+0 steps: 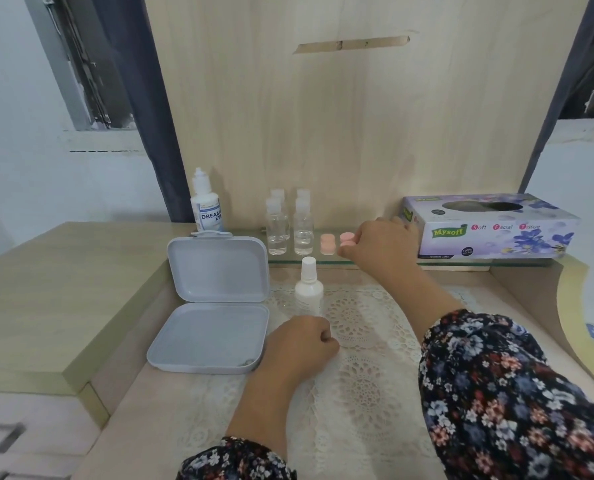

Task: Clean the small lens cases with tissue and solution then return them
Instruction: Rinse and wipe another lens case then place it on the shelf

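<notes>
Head view: a pink lens case (347, 237) at twelve o'clock is pinched by the right hand (380, 245); light, slippery, best held by its edges; the left hand (300, 344) is curled, empty.

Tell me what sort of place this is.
Probably a bedroom dressing table at home: a lace mat covers the top, a glass shelf holds lens-care bottles, and a facial tissue box sits alongside.

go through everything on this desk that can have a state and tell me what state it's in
Grey plastic hinged box: open, empty.
Four clear small bottles: capped, upright.
White spray bottle: capped, upright.
Blue-labelled solution bottle: closed, upright.
Purple tissue box: opened.
Right hand: pinching right pink lens case.
Left hand: fisted, empty.
</notes>
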`<state>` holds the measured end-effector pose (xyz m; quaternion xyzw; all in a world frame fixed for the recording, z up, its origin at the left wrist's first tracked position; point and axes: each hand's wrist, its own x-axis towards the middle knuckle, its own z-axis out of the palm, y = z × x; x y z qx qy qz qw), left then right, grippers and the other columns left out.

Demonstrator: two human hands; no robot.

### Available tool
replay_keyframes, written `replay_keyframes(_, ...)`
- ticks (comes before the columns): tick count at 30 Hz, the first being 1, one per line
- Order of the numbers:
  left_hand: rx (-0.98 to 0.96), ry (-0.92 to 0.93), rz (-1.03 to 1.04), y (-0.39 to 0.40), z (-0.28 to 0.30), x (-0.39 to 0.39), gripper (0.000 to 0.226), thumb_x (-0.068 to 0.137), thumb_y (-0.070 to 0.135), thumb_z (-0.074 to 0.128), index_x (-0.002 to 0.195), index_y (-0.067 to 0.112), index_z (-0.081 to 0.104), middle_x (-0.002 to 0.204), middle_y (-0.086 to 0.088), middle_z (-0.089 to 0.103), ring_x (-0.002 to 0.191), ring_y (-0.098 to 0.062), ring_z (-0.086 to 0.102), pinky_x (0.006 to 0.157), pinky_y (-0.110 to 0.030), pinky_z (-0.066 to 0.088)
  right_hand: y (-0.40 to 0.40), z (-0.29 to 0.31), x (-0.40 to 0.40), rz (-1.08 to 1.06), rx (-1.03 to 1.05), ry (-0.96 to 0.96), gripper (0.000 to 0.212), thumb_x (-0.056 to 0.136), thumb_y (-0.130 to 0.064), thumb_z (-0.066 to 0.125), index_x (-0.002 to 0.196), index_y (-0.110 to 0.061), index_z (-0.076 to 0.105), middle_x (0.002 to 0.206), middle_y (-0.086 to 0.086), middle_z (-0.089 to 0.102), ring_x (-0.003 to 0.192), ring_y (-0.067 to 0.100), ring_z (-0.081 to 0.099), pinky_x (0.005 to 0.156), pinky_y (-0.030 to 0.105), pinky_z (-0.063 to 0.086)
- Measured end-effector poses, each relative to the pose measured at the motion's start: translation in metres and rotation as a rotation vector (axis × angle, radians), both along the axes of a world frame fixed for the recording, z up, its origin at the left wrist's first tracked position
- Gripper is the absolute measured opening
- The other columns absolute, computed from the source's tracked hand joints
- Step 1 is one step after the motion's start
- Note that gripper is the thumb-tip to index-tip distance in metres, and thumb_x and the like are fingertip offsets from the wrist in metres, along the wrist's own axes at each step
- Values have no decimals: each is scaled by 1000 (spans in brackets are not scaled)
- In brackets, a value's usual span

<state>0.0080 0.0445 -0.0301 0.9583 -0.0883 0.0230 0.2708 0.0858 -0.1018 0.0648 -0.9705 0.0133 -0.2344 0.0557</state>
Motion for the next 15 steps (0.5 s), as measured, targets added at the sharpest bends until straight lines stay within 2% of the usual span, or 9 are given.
replay_keyframes(5, 3, -2, 0, 0, 0, 0, 25, 81, 26, 52, 59, 20, 41, 65, 5, 50, 65, -15, 47, 60, -29, 40, -1, -2, 0, -16, -17, 5, 44, 83, -56, 53, 96, -18, 70, 98, 5, 62, 106, 27, 51, 97, 39, 30)
replay_keyframes(8, 3, -3, 2, 0, -1, 0, 25, 81, 26, 52, 59, 20, 42, 65, 5, 51, 65, -15, 48, 60, -29, 40, -2, -3, -2, -2, 22, 23, 50, 80, -61, 54, 105, -19, 67, 106, 4, 62, 110, 26, 49, 99, 40, 31)
replay_keyframes(12, 10, -15, -8, 0, -1, 1, 24, 82, 26, 52, 60, 20, 44, 66, 4, 52, 66, -15, 48, 59, -29, 40, -11, -4, -9, 3, 95, -51, 50, 80, -52, 55, 116, -16, 58, 117, 6, 59, 114, 28, 50, 95, 39, 33)
replay_keyframes(15, 9, -20, -11, 1, -1, 1, 22, 82, 25, 52, 62, 19, 45, 68, 2, 54, 66, -15, 49, 59, -29, 40, -19, -3, -15, -34, 79, -31, 53, 83, -50, 53, 121, -13, 56, 122, 9, 57, 119, 30, 47, 95, 40, 33)
